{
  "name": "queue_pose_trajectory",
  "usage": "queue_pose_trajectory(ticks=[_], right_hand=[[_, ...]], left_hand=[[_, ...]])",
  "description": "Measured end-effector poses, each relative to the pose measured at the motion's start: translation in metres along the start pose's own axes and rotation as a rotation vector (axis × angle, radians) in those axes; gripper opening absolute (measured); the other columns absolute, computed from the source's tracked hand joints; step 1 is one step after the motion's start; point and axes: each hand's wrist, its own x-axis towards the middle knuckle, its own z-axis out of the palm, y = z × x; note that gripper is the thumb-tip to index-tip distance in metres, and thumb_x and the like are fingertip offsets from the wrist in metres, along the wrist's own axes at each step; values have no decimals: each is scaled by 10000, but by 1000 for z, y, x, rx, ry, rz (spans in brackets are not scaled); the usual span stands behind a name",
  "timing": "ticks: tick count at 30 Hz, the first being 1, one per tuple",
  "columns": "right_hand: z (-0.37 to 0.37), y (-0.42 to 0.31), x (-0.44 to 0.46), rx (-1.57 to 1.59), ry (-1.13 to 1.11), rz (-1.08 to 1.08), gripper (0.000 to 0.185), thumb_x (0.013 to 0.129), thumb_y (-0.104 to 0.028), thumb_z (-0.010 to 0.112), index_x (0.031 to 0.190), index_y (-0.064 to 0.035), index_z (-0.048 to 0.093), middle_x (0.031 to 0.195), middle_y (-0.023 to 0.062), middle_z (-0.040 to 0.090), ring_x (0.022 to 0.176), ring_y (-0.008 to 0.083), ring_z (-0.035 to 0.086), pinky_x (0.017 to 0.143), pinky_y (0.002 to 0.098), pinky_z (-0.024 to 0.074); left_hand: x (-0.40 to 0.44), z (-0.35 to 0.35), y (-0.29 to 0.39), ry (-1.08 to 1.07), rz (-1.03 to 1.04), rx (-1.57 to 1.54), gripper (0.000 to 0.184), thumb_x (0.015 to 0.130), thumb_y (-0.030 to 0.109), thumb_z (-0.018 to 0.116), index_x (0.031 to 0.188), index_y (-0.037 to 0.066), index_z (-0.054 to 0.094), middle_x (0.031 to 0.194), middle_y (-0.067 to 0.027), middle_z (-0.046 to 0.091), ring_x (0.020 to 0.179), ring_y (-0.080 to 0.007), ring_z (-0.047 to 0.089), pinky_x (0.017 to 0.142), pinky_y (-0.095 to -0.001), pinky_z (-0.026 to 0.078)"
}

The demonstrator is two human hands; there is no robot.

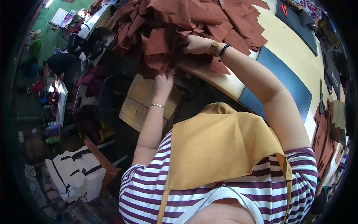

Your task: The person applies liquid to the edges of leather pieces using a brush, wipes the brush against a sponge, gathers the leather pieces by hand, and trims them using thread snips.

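A big heap of reddish-brown fabric pieces lies at the table's edge, with some hanging over it. At the hanging lower edge, my left hand is closed in a pinch on the brown fabric. My right hand reaches into the heap from the right. Its fingertips are hidden among the dark folds, so their grip does not show. Below the left hand stands a cardboard box.
The pale yellow table curves along the right, bearing a blue board and a dark board with a red tool. Scissors lie far right. A tied white stack sits lower left; another person bends at the left.
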Motion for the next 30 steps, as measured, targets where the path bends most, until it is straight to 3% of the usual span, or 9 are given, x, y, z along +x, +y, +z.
queue_pose_trajectory(ticks=[1,3,6,9,10,12,15,20,30], right_hand=[[8,12,10,13,73,-82,422,756,-196,612,1047,107,565,996,269,649,937,353,633,819,408,505],[25,36,30,31,182,-200,423,759,-203,619,1037,112,569,1000,273,648,944,358,633,819,410,505],[30,39,29,18,224,-216,411,764,-211,627,1013,112,582,987,274,648,944,365,635,814,419,503],[36,42,31,-14,263,-295,399,768,-227,636,995,99,604,953,268,651,908,367,637,791,423,502],[36,44,32,-65,159,-242,490,814,-163,598,1273,-23,498,1053,227,635,960,324,620,841,381,492],[39,50,35,-105,144,-299,377,835,-184,597,1174,-26,547,966,209,645,897,324,630,772,395,505],[57,63,41,-132,94,-268,270,850,-206,588,1059,-35,585,941,203,633,869,293,630,720,415,502],[52,31,17,-151,256,-464,325,854,-157,550,1149,-23,572,909,206,652,830,349,637,751,427,512],[117,40,55,-485,222,-596,197,830,-149,558,953,-67,687,849,92,695,846,192,665,777,363,526]], left_hand=[[10,-6,-2,24,-116,169,307,910,196,588,1175,43,598,946,-177,672,885,-330,657,769,-410,501],[28,-16,-5,118,-89,97,257,901,278,583,1044,65,601,927,-183,682,853,-422,641,684,-489,512],[39,-20,-23,-86,72,460,208,892,196,599,1083,118,623,902,-91,673,867,-297,651,768,-406,506],[47,2,-94,-291,188,439,181,879,243,593,1004,116,621,1128,-149,653,926,-374,639,721,-460,550],[46,-8,-72,-298,343,528,281,909,220,551,1171,131,599,1293,-169,564,1092,-363,590,889,-433,511],[61,-5,-46,-302,396,494,299,916,228,541,1198,137,576,1309,-165,549,1115,-358,571,910,-433,493],[77,17,-35,-320,320,371,328,926,240,527,1240,146,541,1334,-157,525,1149,-350,542,940,-432,466],[78,20,-41,-397,221,273,381,943,260,504,1310,161,482,1374,-145,486,1207,-336,494,992,-432,420],[36,8,-85,-449,-31,32,493,977,299,458,1449,192,364,1455,-122,407,1321,-310,399,1094,-431,329]])
